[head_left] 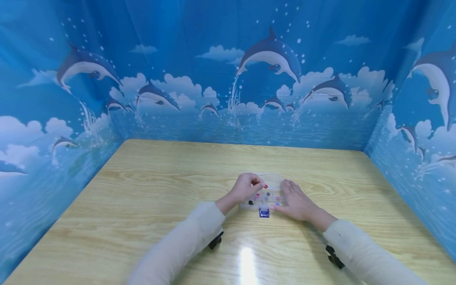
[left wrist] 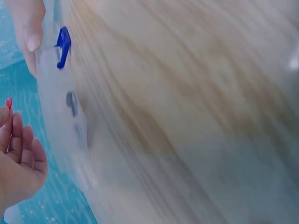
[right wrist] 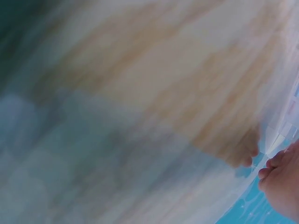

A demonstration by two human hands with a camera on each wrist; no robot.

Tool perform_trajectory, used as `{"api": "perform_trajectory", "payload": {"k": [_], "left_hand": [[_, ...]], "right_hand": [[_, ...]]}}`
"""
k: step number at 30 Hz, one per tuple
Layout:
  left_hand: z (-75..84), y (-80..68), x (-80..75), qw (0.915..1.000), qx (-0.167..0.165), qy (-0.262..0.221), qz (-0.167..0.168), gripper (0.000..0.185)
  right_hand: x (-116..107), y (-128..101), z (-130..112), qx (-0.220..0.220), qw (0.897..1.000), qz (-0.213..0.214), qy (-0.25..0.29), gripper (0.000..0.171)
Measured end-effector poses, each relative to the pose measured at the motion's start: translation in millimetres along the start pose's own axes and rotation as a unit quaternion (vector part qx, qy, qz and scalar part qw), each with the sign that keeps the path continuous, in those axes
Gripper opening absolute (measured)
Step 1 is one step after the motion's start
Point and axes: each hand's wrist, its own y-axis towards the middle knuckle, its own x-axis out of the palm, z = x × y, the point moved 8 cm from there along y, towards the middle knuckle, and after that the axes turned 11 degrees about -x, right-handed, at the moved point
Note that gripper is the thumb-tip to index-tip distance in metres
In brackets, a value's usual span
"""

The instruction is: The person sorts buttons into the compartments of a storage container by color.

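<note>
A clear plastic compartment box (head_left: pixel 246 206) with a blue latch (head_left: pixel 264 213) lies on the table, its lid folded back. Small round pieces, among them a black one (head_left: pixel 251 202) and a pink one (head_left: pixel 258 195), sit in its compartments. Above the box, my left hand (head_left: pixel 246 187) pinches a small red bead (head_left: pixel 265 186) between thumb and fingertips; the red bead (left wrist: pixel 9 102) also shows in the left wrist view. My right hand (head_left: pixel 297 202) rests along the box's right side, fingers extended and thumb at the front edge near the latch.
The wood-grain table (head_left: pixel 171 178) spreads around the box on all sides. A blue dolphin-print curtain (head_left: pixel 199 71) encloses the back and both sides. Dark wrist devices (head_left: pixel 215 240) are strapped beneath both sleeves.
</note>
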Motion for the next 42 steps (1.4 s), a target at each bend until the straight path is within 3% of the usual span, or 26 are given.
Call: {"api": "perform_trajectory", "payload": {"k": [14, 22, 28, 38, 42], "left_hand": [[15.0, 0.8, 22.6, 0.9993, 0.021, 0.031, -0.002, 0.013], [15.2, 8.0, 31.2, 0.9931, 0.026, 0.112, 0.024, 0.014], [14.6, 10.7, 35.6, 0.989, 0.008, 0.144, 0.034, 0.013], [18.4, 10.3, 39.0, 0.9878, -0.002, 0.152, 0.033, 0.009], [18.8, 10.0, 39.2, 0.9868, 0.009, 0.157, 0.036, 0.008]], "right_hand": [[-0.8, -0.8, 0.3, -0.004, 1.0, 0.006, 0.008, 0.099], [-1.5, -1.0, 0.1, -0.006, 1.0, 0.009, 0.016, 0.099], [-1.0, -0.8, -0.4, -0.009, 1.0, 0.009, 0.013, 0.098], [-0.4, 0.4, 0.2, -0.016, 1.0, 0.018, 0.004, 0.097], [-1.1, 0.9, -0.6, -0.016, 1.0, 0.017, 0.006, 0.098]]}}
